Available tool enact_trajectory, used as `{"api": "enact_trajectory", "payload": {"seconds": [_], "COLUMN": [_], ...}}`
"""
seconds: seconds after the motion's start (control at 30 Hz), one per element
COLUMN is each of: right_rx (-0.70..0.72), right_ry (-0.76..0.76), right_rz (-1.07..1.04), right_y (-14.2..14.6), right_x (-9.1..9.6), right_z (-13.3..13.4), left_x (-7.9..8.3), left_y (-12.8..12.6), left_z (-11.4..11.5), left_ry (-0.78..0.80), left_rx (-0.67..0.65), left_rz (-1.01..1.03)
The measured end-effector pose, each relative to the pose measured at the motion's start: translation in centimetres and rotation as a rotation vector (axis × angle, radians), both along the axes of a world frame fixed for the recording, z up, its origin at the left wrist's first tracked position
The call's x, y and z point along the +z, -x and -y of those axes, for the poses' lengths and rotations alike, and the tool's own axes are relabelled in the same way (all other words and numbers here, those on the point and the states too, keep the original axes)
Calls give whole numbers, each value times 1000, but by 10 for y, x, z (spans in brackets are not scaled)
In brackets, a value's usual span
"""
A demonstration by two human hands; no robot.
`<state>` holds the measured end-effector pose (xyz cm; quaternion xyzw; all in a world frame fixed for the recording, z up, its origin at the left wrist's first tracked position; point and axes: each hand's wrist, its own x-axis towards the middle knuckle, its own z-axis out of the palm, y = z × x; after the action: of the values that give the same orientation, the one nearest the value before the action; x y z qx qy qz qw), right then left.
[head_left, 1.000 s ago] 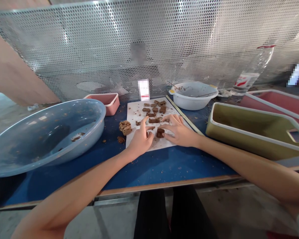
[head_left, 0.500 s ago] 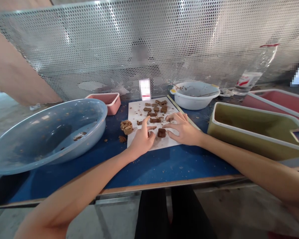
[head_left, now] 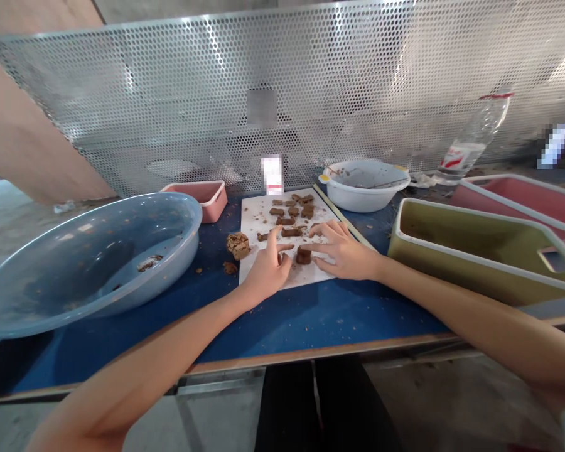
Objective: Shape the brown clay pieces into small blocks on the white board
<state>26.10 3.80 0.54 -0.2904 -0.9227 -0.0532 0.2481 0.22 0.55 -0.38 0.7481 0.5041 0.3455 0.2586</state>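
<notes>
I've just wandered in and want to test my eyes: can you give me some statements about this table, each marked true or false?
1. A dark block lies between the left hand and the right hand. True.
2. The blue basin is right of the white sheet. False: it is on the left.
3. Several brown pieces lie on the sheet. True.
4. The white basin has pink tabs. False: they are yellow.
5. A cracked lump is left of the left hand. True.
6. The bottle has a green mark on its label. False: it is red.
</notes>
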Motion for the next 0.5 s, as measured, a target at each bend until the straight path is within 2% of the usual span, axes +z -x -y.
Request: {"api": "enact_trajectory", "payload": {"seconds": [0.2,0.4,0.5], "right_rx": [4,33,49], "right_ry": [-44,5,-56], "right_rz": [-53,27,-19], "right_y": [-3,0,-2], "right_x": [2,-1,0], "right_z": [-1,-1,-2], "left_x": [0,-1,0], "left_y": [1,1,1], "left_z": [0,0,1], "left_ry": [3,-21,1], "left_rx": [-18,-4,-6], "left_rz": [9,-4,7]}}
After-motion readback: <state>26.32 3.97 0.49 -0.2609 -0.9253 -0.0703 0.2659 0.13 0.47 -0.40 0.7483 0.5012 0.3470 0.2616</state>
